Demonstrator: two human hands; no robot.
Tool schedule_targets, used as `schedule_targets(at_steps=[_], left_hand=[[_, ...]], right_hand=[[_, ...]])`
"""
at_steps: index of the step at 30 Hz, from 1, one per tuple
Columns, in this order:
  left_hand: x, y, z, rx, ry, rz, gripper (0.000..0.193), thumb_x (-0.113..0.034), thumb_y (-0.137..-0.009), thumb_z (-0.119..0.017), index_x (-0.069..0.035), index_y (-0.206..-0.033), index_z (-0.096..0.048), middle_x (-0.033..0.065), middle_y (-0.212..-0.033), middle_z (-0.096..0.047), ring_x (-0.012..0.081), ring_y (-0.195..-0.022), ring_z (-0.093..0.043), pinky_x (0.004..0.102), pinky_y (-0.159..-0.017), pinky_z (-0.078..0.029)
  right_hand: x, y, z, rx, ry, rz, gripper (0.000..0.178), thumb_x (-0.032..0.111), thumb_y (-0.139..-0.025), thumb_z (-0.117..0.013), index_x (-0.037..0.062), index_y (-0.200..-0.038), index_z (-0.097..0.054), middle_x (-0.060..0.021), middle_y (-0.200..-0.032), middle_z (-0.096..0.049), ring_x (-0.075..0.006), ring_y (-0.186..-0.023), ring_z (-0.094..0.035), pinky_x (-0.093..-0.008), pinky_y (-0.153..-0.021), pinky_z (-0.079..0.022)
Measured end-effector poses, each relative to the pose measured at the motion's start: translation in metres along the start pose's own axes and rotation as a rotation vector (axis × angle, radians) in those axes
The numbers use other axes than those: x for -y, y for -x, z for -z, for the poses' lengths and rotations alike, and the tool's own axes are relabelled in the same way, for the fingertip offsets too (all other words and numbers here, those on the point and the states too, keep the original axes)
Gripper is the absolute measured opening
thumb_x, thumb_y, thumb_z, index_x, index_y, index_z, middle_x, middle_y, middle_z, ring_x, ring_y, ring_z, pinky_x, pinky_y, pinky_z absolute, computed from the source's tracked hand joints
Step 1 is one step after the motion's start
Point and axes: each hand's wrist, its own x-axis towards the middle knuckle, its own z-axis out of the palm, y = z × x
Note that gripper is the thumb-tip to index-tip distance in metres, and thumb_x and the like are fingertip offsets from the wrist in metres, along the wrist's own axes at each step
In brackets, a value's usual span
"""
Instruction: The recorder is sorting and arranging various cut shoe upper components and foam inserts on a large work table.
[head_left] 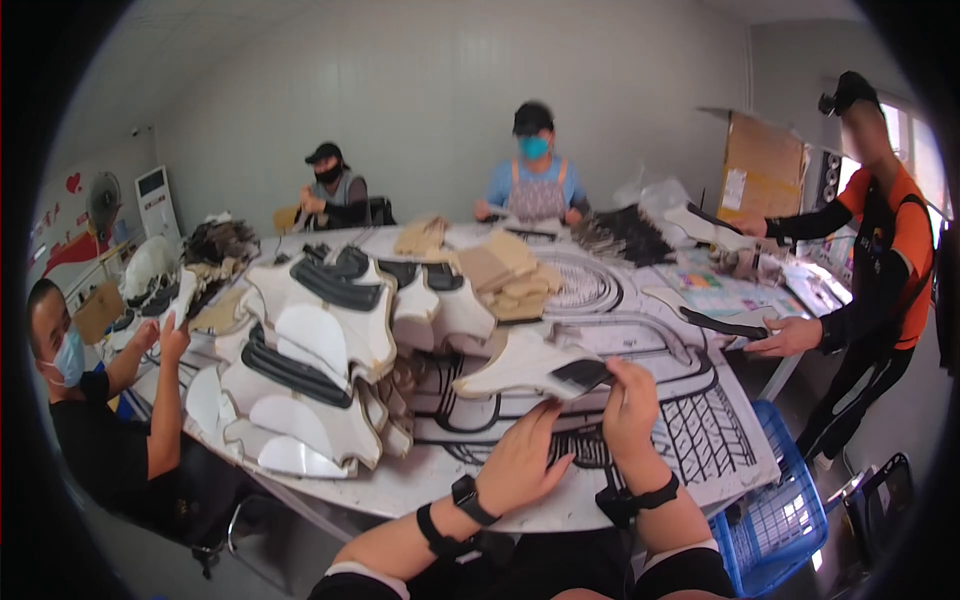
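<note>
A cream-white shaped panel [525,362] with a black patch [578,377] at its right end is in front of me, above the table. My right hand [632,405] grips that black end, with its fingers bent at the corner. My left hand [522,455] is stretched out at the panel's lower edge, fingertips close to or touching it and thumb apart. To the left rises a stack of similar cream panels [300,340], some with black padded strips [295,372] on them. The fingers' undersides are hidden.
The white table [700,430] bears black line drawings. Tan pieces [510,275] and a dark heap of strips [625,235] lie farther back. A blue basket [775,510] stands at the right. Co-workers sit left and across; one standing at right holds a panel [715,322].
</note>
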Motion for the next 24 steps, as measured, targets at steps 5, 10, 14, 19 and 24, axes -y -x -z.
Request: schedule_targets(at_steps=[5,10,14,19,24], left_hand=[[0.013,-0.023,-0.03,0.071,-0.035,-0.097,0.077,-0.017,-0.069,-0.067,0.005,-0.131,-0.027,0.0219,-0.127,-0.039,0.0359,-0.113,-0.042,0.0396,-0.095,-0.035],[0.024,-0.038,-0.046,-0.112,-0.22,-0.237,0.05,-0.015,-0.07,-0.058,0.001,-0.115,-0.046,0.0145,-0.113,-0.049,0.0281,-0.099,-0.049,0.0364,-0.082,-0.041],[0.023,-0.043,-0.027,-0.306,-0.36,-0.344,0.034,-0.016,-0.068,-0.053,-0.003,-0.1,-0.054,0.0076,-0.093,-0.051,0.0198,-0.075,-0.049,0.0298,-0.063,-0.04],[0.012,-0.049,0.001,-0.359,-0.46,-0.327,0.032,-0.016,-0.067,-0.054,-0.004,-0.097,-0.055,0.0031,-0.076,-0.051,0.0184,-0.063,-0.049,0.0294,-0.055,-0.04],[0.007,-0.065,0.068,-0.517,-0.204,-0.152,0.024,-0.011,-0.072,-0.059,-0.003,-0.094,-0.056,0.0081,-0.077,-0.053,0.0232,-0.068,-0.053,0.0345,-0.058,-0.043]], right_hand=[[-0.025,0.021,-0.01,-0.215,-0.363,-0.572,0.03,0.002,-0.085,-0.055,-0.0042,-0.112,-0.044,-0.0139,-0.11,-0.047,-0.0198,-0.098,-0.051,-0.0292,-0.084,-0.044],[-0.009,0.014,-0.006,-0.429,-0.678,-0.823,0.022,0.001,-0.084,-0.054,0.0031,-0.102,-0.042,-0.0041,-0.084,-0.051,-0.0091,-0.067,-0.05,-0.0182,-0.056,-0.041],[-0.007,0.027,-0.005,-0.361,-0.874,-0.798,0.028,-0.002,-0.084,-0.05,0.0015,-0.109,-0.038,-0.0114,-0.103,-0.051,-0.0153,-0.092,-0.053,-0.0264,-0.075,-0.048],[-0.011,0.047,0.0,-0.15,-0.942,-0.464,0.027,0.003,-0.089,-0.047,0.0008,-0.114,-0.037,-0.0163,-0.115,-0.049,-0.0227,-0.106,-0.051,-0.0393,-0.094,-0.042],[-0.007,0.05,0.008,0.159,-0.558,-0.029,0.03,0.002,-0.089,-0.044,0.0007,-0.118,-0.036,-0.0221,-0.121,-0.045,-0.0327,-0.115,-0.045,-0.0437,-0.099,-0.033]])
